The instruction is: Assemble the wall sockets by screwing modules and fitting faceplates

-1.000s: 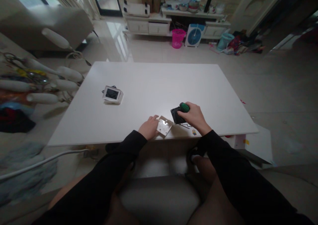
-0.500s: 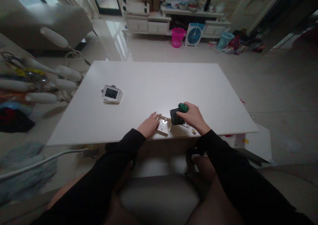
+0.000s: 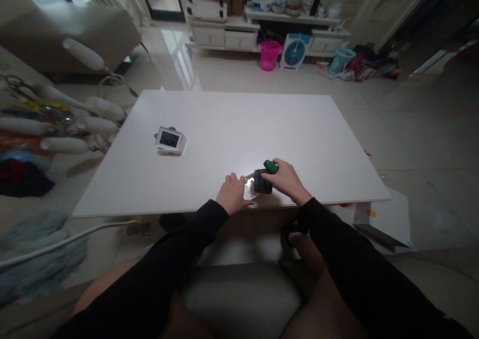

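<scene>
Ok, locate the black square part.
In the head view, the black square part is in the right hand, below the green rounded handle, overlapping the shallow white box.

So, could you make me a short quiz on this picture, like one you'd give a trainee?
1. Which hand holds the black part?
A) left
B) right
C) neither

2. True or false: the white box is at the far edge of the table, seen from the person's seat.

3. Fill in the blank: the handle next to the black part is coloured ____.

Key:
1. B, the right hand.
2. False; it is close to the near edge, with the left hand on it.
3. Green.
</scene>
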A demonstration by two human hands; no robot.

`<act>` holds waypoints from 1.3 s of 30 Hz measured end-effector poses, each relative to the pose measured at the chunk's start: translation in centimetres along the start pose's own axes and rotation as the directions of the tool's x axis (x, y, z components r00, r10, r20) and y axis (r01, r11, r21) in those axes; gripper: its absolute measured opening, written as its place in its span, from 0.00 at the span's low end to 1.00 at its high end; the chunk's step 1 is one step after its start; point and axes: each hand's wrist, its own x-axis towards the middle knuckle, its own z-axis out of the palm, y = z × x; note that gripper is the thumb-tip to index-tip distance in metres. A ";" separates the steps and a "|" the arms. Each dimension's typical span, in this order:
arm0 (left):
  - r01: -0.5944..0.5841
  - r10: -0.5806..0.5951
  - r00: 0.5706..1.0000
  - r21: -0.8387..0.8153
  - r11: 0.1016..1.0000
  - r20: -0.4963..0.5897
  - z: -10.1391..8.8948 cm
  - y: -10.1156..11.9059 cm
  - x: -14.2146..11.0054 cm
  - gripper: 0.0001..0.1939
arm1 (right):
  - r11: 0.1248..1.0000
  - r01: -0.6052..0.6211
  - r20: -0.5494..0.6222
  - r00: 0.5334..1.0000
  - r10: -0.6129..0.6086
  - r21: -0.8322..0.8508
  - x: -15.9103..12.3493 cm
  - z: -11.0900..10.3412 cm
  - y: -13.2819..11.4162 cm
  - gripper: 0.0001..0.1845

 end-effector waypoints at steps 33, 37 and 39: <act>0.137 -0.141 0.988 0.065 0.988 0.057 -0.5 1.1 -0.3 0.38 | 0.884 -0.045 0.086 0.992 0.095 -0.466 3.4 -2.8 3.9 0.12; 0.126 -0.121 0.972 -0.009 0.992 0.203 -0.9 0.9 -0.6 0.32 | 0.827 0.030 0.224 0.968 0.117 -0.561 3.4 -2.6 5.6 0.15; 0.114 -0.100 0.963 -0.042 0.993 0.249 -1.1 0.8 -0.8 0.29 | 0.828 0.081 0.279 0.956 0.094 -0.555 3.1 -1.8 5.8 0.14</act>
